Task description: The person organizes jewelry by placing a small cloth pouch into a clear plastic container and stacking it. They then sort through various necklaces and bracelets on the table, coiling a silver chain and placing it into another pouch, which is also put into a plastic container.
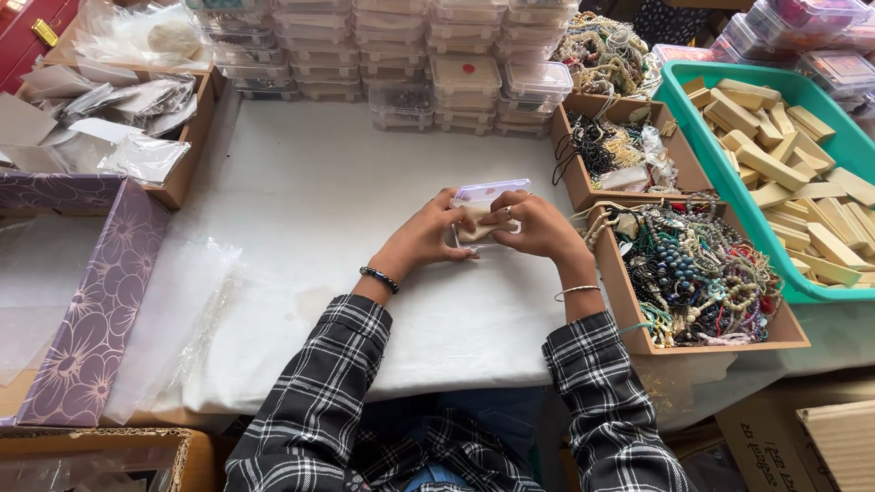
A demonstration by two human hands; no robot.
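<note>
My left hand (424, 239) and my right hand (538, 228) meet over the middle of the white table (310, 210). Together they hold a small clear plastic box (488, 193) with its lid up. A beige pad sits inside the box under my fingers. The left hand grips the box's left side and bottom. The right hand's fingers press on the pad from the right. A dark bead bracelet is on my left wrist and a thin silver bangle on my right wrist.
Stacks of clear plastic boxes (401, 55) line the back. Cardboard trays of bead bracelets (693, 273) stand at the right, beside a teal basket of beige pads (793, 173). A box of plastic bags (118, 128) and a purple floral box (91, 310) are at the left.
</note>
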